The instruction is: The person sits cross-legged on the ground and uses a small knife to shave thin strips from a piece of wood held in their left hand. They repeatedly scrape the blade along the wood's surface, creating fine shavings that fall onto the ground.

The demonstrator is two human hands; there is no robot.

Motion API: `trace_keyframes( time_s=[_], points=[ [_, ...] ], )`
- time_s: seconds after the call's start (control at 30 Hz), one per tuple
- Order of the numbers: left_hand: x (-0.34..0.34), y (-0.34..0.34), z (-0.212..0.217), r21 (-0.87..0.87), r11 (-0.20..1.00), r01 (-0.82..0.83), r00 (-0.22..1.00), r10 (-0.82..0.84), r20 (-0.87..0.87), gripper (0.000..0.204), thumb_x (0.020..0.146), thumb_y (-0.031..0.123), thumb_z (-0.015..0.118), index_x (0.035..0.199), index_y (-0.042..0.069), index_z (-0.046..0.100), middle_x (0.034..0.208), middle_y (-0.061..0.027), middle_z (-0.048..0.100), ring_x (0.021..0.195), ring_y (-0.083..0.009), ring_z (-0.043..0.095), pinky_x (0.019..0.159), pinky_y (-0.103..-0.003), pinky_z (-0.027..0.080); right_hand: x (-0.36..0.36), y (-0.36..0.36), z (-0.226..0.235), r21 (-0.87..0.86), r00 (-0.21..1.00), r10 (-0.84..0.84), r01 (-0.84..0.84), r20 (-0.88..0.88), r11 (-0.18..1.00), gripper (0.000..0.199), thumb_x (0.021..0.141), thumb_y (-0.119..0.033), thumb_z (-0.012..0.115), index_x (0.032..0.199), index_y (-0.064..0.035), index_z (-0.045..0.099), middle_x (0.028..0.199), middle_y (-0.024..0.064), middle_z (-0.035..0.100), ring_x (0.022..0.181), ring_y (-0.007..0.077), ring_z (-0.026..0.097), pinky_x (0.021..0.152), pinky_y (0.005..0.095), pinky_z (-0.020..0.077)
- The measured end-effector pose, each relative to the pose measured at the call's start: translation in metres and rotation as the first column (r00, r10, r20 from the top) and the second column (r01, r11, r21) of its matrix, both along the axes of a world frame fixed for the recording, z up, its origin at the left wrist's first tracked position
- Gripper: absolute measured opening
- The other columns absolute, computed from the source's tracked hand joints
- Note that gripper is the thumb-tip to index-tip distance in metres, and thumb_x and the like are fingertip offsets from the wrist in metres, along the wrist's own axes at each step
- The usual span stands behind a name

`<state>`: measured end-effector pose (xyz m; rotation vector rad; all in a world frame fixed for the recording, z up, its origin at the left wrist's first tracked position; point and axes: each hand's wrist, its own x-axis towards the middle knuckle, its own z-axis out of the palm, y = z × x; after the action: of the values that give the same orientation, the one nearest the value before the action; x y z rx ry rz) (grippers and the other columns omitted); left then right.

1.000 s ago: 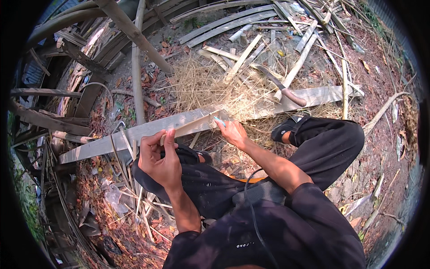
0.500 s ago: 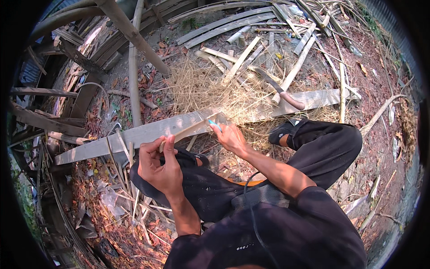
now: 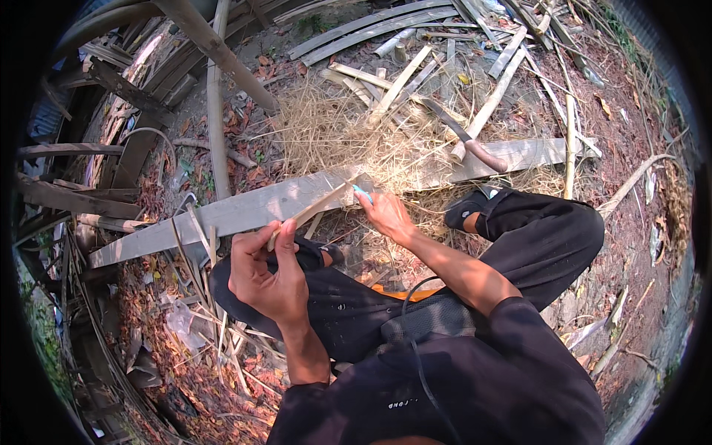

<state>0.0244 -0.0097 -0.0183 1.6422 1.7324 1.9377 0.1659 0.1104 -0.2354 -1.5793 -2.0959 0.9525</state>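
Observation:
My left hand point(image 3: 268, 276) pinches the near end of a thin, pale bamboo strip point(image 3: 319, 203) between thumb and fingers. The strip slants up to the right, its far end over the wooden plank point(image 3: 215, 221). My right hand point(image 3: 389, 216) is closed around a small tool with a light-blue handle point(image 3: 362, 194), close beside the strip's far end. Its working edge is too small to make out. Beyond both hands, a heap of straw-coloured shavings point(image 3: 319, 133) lies against the plank. A large knife with a brown wooden handle point(image 3: 486, 156) rests across the plank's right part.
Split bamboo pieces point(image 3: 400, 87) lie scattered beyond the shavings. Upright poles point(image 3: 216, 126) and stacked timber point(image 3: 111, 156) stand at the left. My bent legs point(image 3: 538, 248) flank the work area. Thin sticks point(image 3: 222, 326) and a clear plastic scrap point(image 3: 182, 323) are on the ground at left.
The bamboo strip now slants more steeply, its far end raised. My right hand with the blue-handled tool has shifted slightly to the right and away. My left hand keeps its pinch.

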Motion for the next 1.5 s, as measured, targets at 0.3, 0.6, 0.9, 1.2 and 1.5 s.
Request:
trace_keyframes(
  time_s=[0.3,0.6,0.9,1.2,1.5],
  points=[
    [-0.001,-0.002,-0.002,0.023,1.000,-0.014,0.999,0.013,0.031,0.016,0.082,-0.010,0.071,0.094,-0.005,0.061,0.086,-0.0096,0.060,0.064,-0.0103,0.059,0.056,-0.021,0.050,0.015,0.003,-0.011,-0.187,0.990,-0.141,0.141,0.013,0.972,0.070,0.100,-0.054,0.035,0.095,0.0082,0.066,0.080,0.0342,0.063,0.082,0.0485,0.064,0.078,0.0526,0.0508],
    [-0.003,-0.002,-0.002,0.045,0.999,0.020,1.000,-0.019,-0.021,0.020,0.078,-0.011,0.074,0.094,-0.007,0.062,0.084,-0.0126,0.063,0.065,-0.0120,0.059,0.056,-0.021,0.051,0.010,0.021,-0.051,-0.157,0.986,-0.157,0.165,0.063,0.974,0.070,0.099,-0.055,0.035,0.091,0.0074,0.067,0.078,0.0342,0.062,0.079,0.0482,0.063,0.078,0.0526,0.0502],
    [-0.001,0.008,0.002,0.055,0.994,0.090,0.996,-0.088,-0.025,0.021,0.077,-0.012,0.074,0.093,-0.006,0.062,0.084,-0.0125,0.063,0.065,-0.0124,0.058,0.058,-0.023,0.051,0.028,0.026,-0.118,0.017,0.989,-0.101,0.100,0.107,0.995,0.062,0.098,-0.051,0.041,0.106,0.0063,0.065,0.090,0.0315,0.065,0.084,0.0503,0.063,0.082,0.0524,0.0514],
    [-0.007,0.004,0.003,0.036,0.999,-0.006,0.998,0.004,0.069,0.017,0.081,-0.012,0.070,0.094,-0.007,0.060,0.086,-0.0110,0.058,0.063,-0.0111,0.058,0.056,-0.020,0.050,0.009,0.017,-0.109,0.044,0.986,-0.022,0.015,0.165,0.999,0.058,0.101,-0.049,0.038,0.114,0.0024,0.061,0.097,0.0334,0.063,0.087,0.0491,0.063,0.080,0.0539,0.0527],
    [-0.001,0.003,0.006,-0.045,0.993,-0.107,0.981,0.113,0.160,0.017,0.086,-0.009,0.067,0.090,-0.004,0.051,0.084,-0.0082,0.053,0.054,-0.0087,0.058,0.050,-0.018,0.048,-0.018,0.012,-0.097,-0.062,0.992,-0.113,0.109,-0.062,0.992,0.064,0.100,-0.049,0.039,0.094,0.0082,0.066,0.084,0.0381,0.062,0.086,0.0525,0.062,0.076,0.0555,0.0513]
  ],
)
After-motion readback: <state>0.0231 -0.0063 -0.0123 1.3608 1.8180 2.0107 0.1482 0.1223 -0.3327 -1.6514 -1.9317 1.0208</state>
